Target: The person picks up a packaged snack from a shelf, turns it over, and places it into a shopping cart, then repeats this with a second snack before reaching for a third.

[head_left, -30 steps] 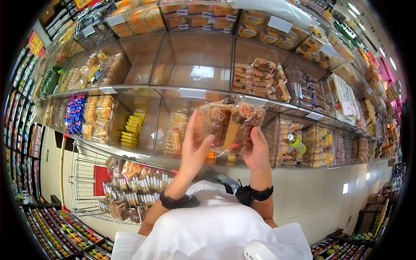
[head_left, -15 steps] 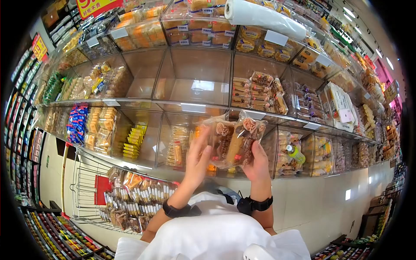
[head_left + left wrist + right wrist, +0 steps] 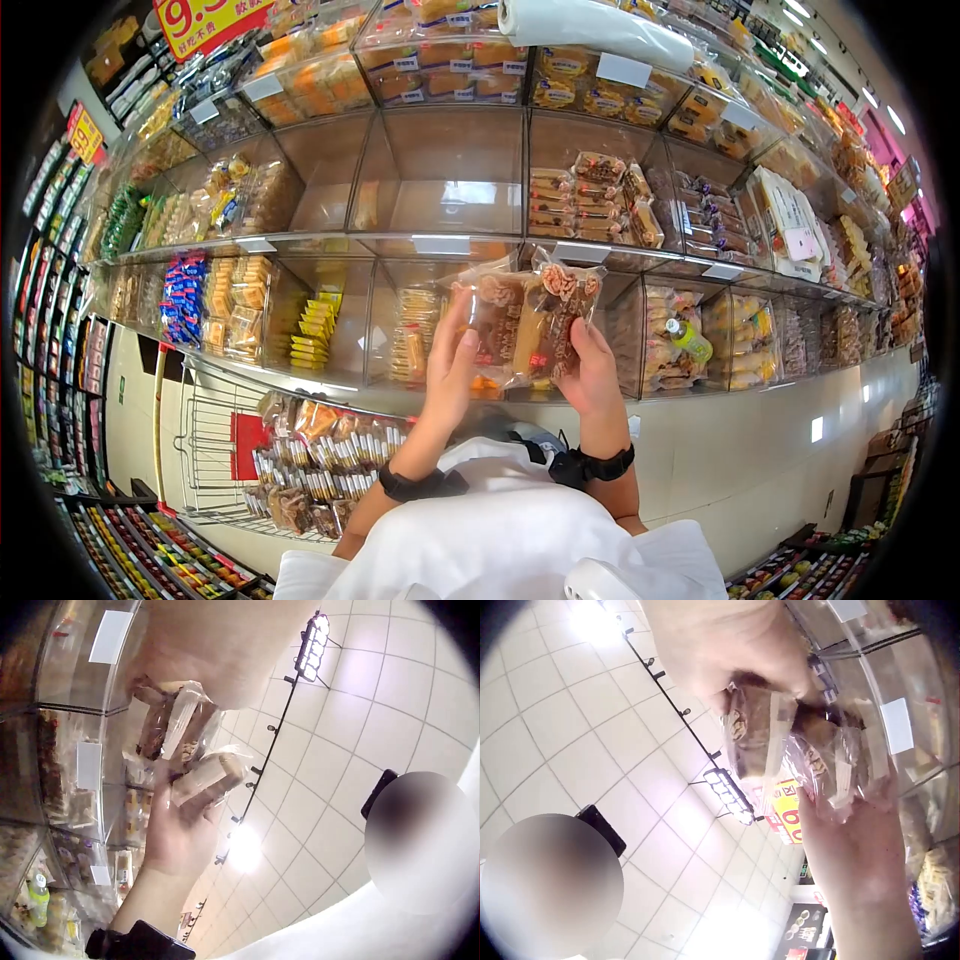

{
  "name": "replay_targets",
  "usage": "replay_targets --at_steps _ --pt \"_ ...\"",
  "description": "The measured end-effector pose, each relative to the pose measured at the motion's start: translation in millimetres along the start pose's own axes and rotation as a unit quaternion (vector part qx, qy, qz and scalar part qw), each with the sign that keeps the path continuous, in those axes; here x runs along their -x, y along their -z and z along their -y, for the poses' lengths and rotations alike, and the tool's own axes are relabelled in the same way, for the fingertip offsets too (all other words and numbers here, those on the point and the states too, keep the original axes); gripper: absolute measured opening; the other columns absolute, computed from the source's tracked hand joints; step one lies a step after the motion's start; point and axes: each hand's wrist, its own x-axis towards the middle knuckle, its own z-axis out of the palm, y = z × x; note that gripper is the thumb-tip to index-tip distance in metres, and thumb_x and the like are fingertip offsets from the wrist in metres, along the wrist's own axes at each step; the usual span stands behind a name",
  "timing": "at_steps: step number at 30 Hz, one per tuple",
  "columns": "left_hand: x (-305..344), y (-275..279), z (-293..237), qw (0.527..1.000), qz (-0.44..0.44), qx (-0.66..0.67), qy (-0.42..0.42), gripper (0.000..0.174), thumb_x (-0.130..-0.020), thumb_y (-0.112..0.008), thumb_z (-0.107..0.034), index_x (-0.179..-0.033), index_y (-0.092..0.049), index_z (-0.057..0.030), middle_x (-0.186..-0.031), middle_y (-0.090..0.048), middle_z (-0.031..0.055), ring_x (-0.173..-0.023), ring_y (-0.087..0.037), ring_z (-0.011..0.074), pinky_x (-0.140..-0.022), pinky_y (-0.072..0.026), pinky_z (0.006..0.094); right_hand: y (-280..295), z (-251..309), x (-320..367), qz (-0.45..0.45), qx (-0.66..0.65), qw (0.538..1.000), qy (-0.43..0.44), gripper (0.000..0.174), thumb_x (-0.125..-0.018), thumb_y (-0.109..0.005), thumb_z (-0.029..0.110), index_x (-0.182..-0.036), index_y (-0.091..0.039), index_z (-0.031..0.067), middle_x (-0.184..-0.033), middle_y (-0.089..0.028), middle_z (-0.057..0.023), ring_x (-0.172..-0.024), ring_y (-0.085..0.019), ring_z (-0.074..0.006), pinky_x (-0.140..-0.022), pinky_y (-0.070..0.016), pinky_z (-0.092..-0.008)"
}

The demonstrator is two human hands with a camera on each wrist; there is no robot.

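Both hands hold clear-wrapped cake bars up in front of the shelves in the head view. My left hand (image 3: 450, 355) grips one brown cake bar (image 3: 497, 318) along its left side, thumb towards me. My right hand (image 3: 593, 372) pinches a second wrapped cake bar (image 3: 556, 310), tan and brown with a nutty top, by its lower right edge. The two packs stand upright side by side and overlap. In the left wrist view the right hand (image 3: 178, 836) is wrapped round its pack (image 3: 210, 780). The right wrist view shows the left hand (image 3: 855, 855) behind its pack (image 3: 832, 769).
Clear shelf bins (image 3: 450, 160) hold wrapped snacks, with several cake bars (image 3: 600, 195) at right. A shopping cart (image 3: 205, 425) with packed snacks (image 3: 320, 455) stands lower left. A roll of plastic bags (image 3: 595, 35) lies on top, and a green-capped bottle (image 3: 688, 340) sits among snacks at right.
The head view has tipped, so the shelves and hands appear lower than a second ago. Both hands keep hold of the two packs, with only small shifts.
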Motion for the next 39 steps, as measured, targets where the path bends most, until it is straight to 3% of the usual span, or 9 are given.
replay_targets --at_steps 5,11,19,22,26,31,35,39 --pt "2.5 -4.4 -7.2 0.997 -0.017 0.050 0.048 0.046 -0.091 -0.038 -0.022 -0.131 -0.029 -0.0038 -0.136 -0.028 0.0100 -0.123 -0.029 0.0183 -0.101 -0.0227 0.0302 -1.5 0.5 3.4 -0.013 0.006 1.000 0.012 0.038 -0.088 -0.047 0.025 -0.116 -0.043 -0.0006 -0.113 -0.052 -0.0092 -0.101 -0.052 -0.0210 -0.085 -0.0426 -0.0366" --pt "3.0 -6.7 -2.7 0.999 -0.010 0.048 0.021 0.044 -0.091 -0.037 -0.022 -0.131 -0.030 -0.0041 -0.134 -0.031 0.0095 -0.121 -0.031 0.0172 -0.100 -0.0238 0.0296 -0.7 2.2 7.3 -0.040 0.010 0.999 0.003 0.038 -0.088 -0.047 0.025 -0.116 -0.043 -0.0005 -0.112 -0.052 -0.0091 -0.100 -0.053 -0.0207 -0.083 -0.0435 -0.0361" --pt "3.8 -1.5 5.4 0.999 -0.024 -0.042 -0.021 0.043 -0.091 -0.038 -0.019 -0.130 -0.031 -0.0048 -0.134 -0.031 0.0078 -0.121 -0.030 0.0152 -0.096 -0.0262 0.0270 -12.2 2.9 9.6 -0.055 0.057 0.997 -0.008 0.036 -0.088 -0.048 0.020 -0.119 -0.041 0.0025 -0.112 -0.052 -0.0058 -0.099 -0.052 -0.0175 -0.082 -0.0436 -0.0331" --pt "4.4 -2.2 2.4 0.996 -0.033 -0.076 -0.018 0.042 -0.090 -0.039 -0.018 -0.130 -0.031 -0.0050 -0.132 -0.032 0.0078 -0.120 -0.031 0.0149 -0.095 -0.0268 0.0265 -9.1 -1.9 7.5 -0.057 0.106 0.993 -0.010 0.042 -0.089 -0.047 0.018 -0.126 -0.033 0.0048 -0.116 -0.048 -0.0048 -0.102 -0.049 -0.0154 -0.081 -0.0457 -0.0306" --pt "4.9 -2.2 1.4 0.993 -0.054 -0.094 -0.037 0.043 -0.086 -0.043 -0.014 -0.128 -0.036 -0.0060 -0.125 -0.038 0.0117 -0.112 -0.036 0.0212 -0.095 -0.0275 0.0304 -13.7 -5.3 5.0 -0.065 0.146 0.987 0.009 0.042 -0.089 -0.047 0.018 -0.126 -0.034 0.0039 -0.118 -0.046 -0.0046 -0.105 -0.046 -0.0147 -0.086 -0.0411 -0.0293" --pt "4.8 -2.4 -0.6 0.997 -0.058 -0.042 -0.019 0.043 -0.086 -0.042 -0.014 -0.128 -0.035 -0.0063 -0.124 -0.037 0.0114 -0.112 -0.036 0.0211 -0.094 -0.0281 0.0308 -4.9 -11.0 0.6 -0.050 0.200 0.978 0.019 0.041 -0.089 -0.047 0.018 -0.125 -0.035 0.0037 -0.120 -0.045 -0.0051 -0.108 -0.045 -0.0163 -0.089 -0.0384 -0.0311" --pt "4.7 -0.7 0.2 0.998 -0.055 -0.014 0.015 0.043 -0.087 -0.041 -0.016 -0.128 -0.034 -0.0062 -0.123 -0.038 0.0112 -0.111 -0.036 0.0209 -0.094 -0.0278 0.0310 -8.0 -11.8 -0.3 -0.030 0.205 0.978 0.019 0.043 -0.090 -0.045 0.021 -0.127 -0.033 0.0012 -0.121 -0.044 -0.0050 -0.108 -0.041 -0.0132 -0.094 -0.0302 -0.0263" --pt "3.1 2.2 5.8 0.994 -0.056 -0.096 -0.020 0.043 -0.087 -0.040 -0.017 -0.128 -0.034 -0.0051 -0.122 -0.038 0.0116 -0.111 -0.035 0.0210 -0.096 -0.0257 0.0313 -8.2 -10.7 -0.3 -0.042 0.221 0.974 0.011 0.045 -0.089 -0.047 0.021 -0.127 -0.032 0.0013 -0.122 -0.043 -0.0052 -0.108 -0.040 -0.0129 -0.094 -0.0304 -0.0263"
